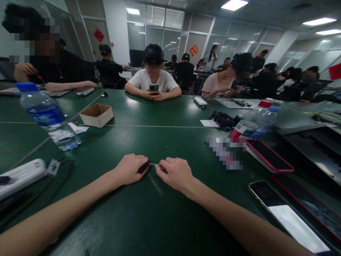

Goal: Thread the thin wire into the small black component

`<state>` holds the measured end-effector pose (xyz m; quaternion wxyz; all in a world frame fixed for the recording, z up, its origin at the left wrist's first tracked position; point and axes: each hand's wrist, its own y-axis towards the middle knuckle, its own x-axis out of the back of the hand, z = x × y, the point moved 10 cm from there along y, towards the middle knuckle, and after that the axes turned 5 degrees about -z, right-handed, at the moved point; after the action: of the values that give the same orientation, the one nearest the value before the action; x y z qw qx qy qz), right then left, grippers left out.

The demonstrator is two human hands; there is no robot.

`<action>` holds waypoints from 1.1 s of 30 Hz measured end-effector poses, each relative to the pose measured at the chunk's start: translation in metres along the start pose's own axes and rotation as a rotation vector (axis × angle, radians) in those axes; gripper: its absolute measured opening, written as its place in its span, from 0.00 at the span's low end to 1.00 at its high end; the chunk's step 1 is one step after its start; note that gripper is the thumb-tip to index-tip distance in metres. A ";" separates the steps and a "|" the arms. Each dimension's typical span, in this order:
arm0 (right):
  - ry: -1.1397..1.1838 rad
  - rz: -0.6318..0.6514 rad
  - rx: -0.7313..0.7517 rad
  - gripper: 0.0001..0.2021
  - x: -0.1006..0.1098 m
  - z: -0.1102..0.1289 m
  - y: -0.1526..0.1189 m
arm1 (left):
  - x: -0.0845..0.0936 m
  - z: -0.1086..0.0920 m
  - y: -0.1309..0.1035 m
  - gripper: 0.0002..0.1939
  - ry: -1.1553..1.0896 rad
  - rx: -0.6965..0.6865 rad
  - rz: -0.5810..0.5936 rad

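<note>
Green table (106,220); at frame centre, right hand (177,174), curled at a thin rod's right end; left hand (125,170), clasping a dark object (143,168) at its left; thin rod (152,164) lying crosswise between, equally near both.

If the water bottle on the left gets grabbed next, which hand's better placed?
Left, I'd say. The left hand is nearer the water bottle; the right hand would have to cross past it. Left grips a small dark piece, though, so would need freeing first.
</note>
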<state>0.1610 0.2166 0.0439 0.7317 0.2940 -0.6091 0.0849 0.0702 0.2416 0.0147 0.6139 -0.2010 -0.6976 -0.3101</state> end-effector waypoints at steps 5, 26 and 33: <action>-0.001 -0.048 0.030 0.23 0.002 -0.002 0.000 | 0.001 -0.002 -0.001 0.16 -0.019 -0.016 0.000; -0.023 -0.007 -0.091 0.23 0.002 0.006 -0.003 | -0.001 0.000 0.000 0.14 0.012 0.018 0.018; -0.014 -0.004 -0.093 0.23 0.003 0.006 -0.003 | 0.002 -0.001 0.000 0.14 0.004 0.019 0.019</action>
<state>0.1581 0.2102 0.0460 0.7405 0.2614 -0.6169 0.0526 0.0706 0.2407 0.0170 0.6202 -0.2014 -0.6971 -0.2980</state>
